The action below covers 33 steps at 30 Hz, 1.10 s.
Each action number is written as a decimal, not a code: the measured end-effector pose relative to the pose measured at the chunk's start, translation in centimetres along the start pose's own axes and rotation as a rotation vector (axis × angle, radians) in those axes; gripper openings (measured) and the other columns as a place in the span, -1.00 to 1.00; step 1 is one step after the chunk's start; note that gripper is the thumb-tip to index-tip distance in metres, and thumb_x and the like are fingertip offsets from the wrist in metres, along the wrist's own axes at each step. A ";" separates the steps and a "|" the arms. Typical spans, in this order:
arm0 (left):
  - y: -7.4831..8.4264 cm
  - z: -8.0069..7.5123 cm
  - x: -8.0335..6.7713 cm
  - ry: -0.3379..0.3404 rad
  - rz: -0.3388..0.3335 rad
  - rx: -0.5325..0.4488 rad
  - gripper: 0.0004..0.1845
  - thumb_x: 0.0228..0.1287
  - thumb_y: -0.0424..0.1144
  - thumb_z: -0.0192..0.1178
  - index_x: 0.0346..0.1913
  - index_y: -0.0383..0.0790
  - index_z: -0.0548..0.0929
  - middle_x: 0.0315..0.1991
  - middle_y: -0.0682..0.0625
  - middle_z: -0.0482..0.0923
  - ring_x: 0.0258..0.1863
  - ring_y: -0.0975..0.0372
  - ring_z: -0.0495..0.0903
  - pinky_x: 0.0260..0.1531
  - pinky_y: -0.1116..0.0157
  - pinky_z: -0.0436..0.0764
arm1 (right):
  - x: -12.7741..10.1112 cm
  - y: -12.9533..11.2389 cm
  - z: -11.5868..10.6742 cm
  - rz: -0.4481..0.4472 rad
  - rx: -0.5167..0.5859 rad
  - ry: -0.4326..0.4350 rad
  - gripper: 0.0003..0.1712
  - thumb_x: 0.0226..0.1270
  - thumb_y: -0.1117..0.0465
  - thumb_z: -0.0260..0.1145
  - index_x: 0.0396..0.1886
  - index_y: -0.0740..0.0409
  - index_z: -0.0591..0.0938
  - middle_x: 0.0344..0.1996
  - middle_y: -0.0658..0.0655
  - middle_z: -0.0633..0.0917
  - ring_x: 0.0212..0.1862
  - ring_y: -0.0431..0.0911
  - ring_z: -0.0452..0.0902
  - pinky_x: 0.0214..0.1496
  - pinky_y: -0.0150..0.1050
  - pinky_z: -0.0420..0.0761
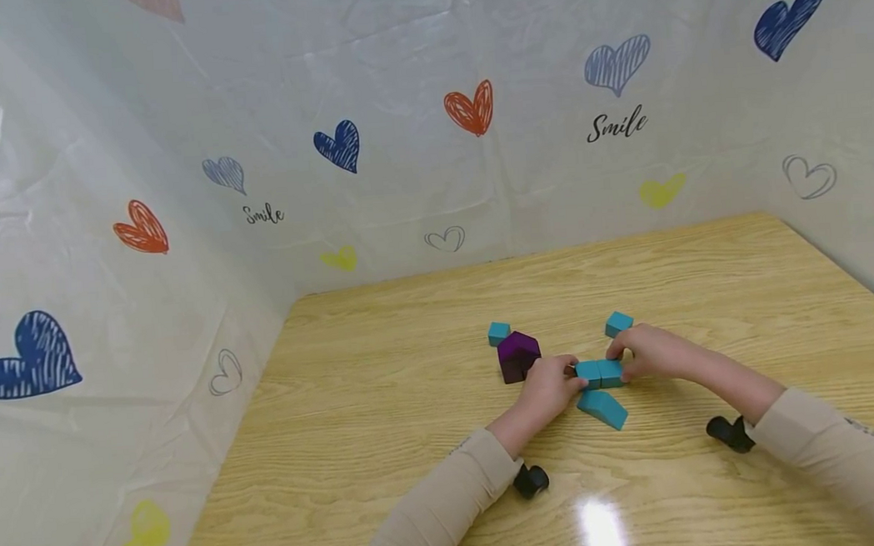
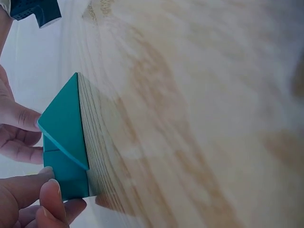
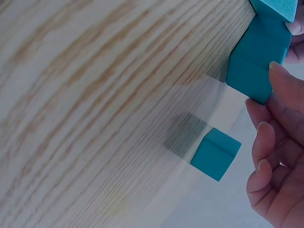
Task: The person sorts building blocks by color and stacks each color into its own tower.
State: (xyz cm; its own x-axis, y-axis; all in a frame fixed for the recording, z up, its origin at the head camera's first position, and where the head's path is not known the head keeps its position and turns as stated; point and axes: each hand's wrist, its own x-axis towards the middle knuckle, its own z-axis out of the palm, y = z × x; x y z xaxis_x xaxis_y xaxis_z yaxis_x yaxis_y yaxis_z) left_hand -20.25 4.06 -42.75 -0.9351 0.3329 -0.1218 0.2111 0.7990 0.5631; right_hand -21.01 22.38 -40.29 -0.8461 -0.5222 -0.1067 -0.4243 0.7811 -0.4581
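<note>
Right now your left hand (image 1: 552, 385) and right hand (image 1: 648, 352) pinch a pair of teal cubes (image 1: 600, 372) pressed side by side on the tabletop (image 1: 385, 410), fingers curled at each end. So two pieces look joined. Left loose, as I judge it: a teal wedge (image 1: 603, 408) just in front, a purple block (image 1: 518, 356) beside your left hand, and two single teal cubes (image 1: 618, 323) behind.

both hands (image 1: 600, 367) curled, fingertips meeting
</note>
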 end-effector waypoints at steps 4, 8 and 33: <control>-0.1 0.0 0.0 -0.003 -0.004 -0.004 -0.66 0.17 -0.17 0.24 0.03 -0.12 0.60 -0.16 0.08 0.65 -0.17 0.36 0.58 -0.23 0.47 0.52 | 0.1 -0.1 -0.1 0.000 -0.001 -0.003 -0.75 -0.04 0.36 0.42 -0.28 0.34 0.67 -0.33 0.14 0.69 -0.32 -0.09 0.56 -0.31 -0.25 0.56; -0.1 -0.1 -0.1 -0.002 0.007 -0.001 -0.66 0.17 -0.16 0.23 0.03 -0.12 0.60 -0.16 0.08 0.65 -0.16 0.37 0.58 -0.22 0.47 0.52 | 0.1 -0.2 -0.1 0.000 -0.005 -0.002 -0.74 -0.04 0.36 0.42 -0.28 0.36 0.67 -0.33 0.16 0.69 -0.29 -0.04 0.58 -0.29 -0.22 0.58; 0.0 -0.2 -0.3 0.005 0.042 0.006 -0.69 0.17 -0.18 0.23 -0.01 -0.15 0.61 -0.18 0.07 0.65 -0.18 0.37 0.59 -0.24 0.50 0.51 | -0.1 -0.4 -1.4 0.035 -0.026 0.060 -0.56 0.03 0.30 0.39 -0.12 0.50 0.55 -0.30 0.28 0.61 -0.25 0.13 0.53 -0.25 -0.15 0.53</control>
State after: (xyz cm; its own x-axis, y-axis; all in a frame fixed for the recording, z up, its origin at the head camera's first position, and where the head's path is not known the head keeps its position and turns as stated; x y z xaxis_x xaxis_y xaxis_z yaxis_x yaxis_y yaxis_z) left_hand -20.07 3.84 -42.57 -0.9269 0.3633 -0.0940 0.2517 0.7877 0.5623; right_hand -21.22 22.55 -38.88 -0.8779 -0.4738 -0.0689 -0.4019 0.8074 -0.4319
